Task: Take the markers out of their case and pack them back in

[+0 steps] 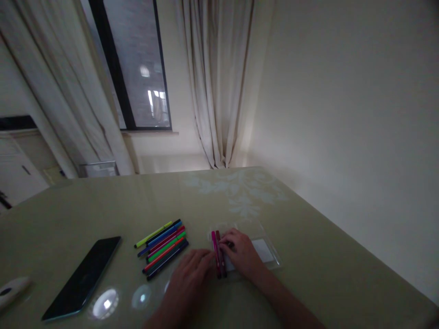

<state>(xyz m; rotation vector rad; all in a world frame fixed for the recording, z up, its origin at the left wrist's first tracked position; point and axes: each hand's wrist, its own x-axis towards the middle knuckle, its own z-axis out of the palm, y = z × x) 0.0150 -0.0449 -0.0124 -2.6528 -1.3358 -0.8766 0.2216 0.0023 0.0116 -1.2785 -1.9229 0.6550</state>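
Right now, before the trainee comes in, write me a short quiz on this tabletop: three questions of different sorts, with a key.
1. True or false: in the picture, the group of loose pens lies between the dark flat device and the clear case.
2. How many pens lie side by side between the left hand and the right hand?
3. Which is the right hand over?
A. The dark flat device
B. The clear case
C. The curtain

Key:
1. True.
2. Two: a magenta pen and a darker reddish pen.
3. B.
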